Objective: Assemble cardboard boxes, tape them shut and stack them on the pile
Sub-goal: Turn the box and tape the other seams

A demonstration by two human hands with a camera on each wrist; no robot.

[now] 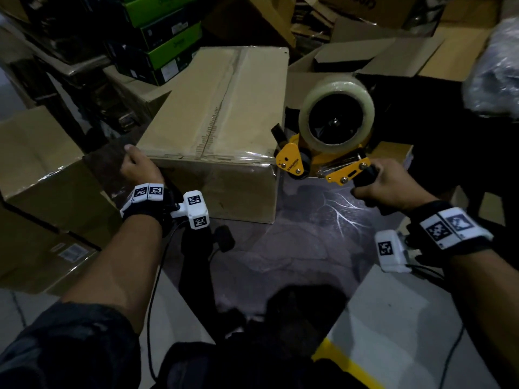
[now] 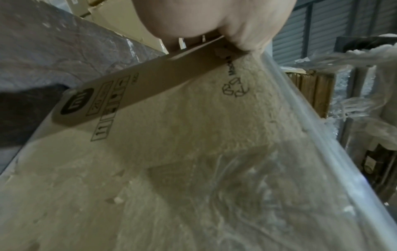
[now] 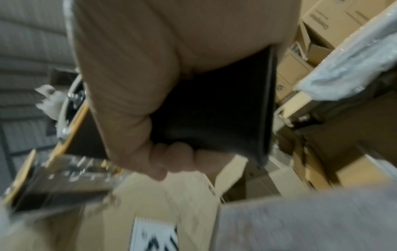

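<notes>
A closed brown cardboard box (image 1: 219,113) stands on the floor ahead of me, with clear tape along its top seam and over its near edge. My left hand (image 1: 139,167) grips the box's near left corner, thumb on top; the left wrist view shows the box side (image 2: 171,135) with printed symbols and the hand (image 2: 214,22) clamped over its edge. My right hand (image 1: 390,186) holds the black handle of a yellow tape dispenser (image 1: 323,153) with a big clear roll, just off the box's near right corner. In the right wrist view the fingers (image 3: 171,158) wrap the handle (image 3: 214,110).
Taped cardboard boxes (image 1: 42,175) stand at my left. Green-and-black cartons (image 1: 165,37) are stacked at the back left. Open and flattened cardboard (image 1: 393,54) lies behind the dispenser, plastic wrap (image 1: 497,68) at the far right. Dark floor (image 1: 295,242) shows in front of the box.
</notes>
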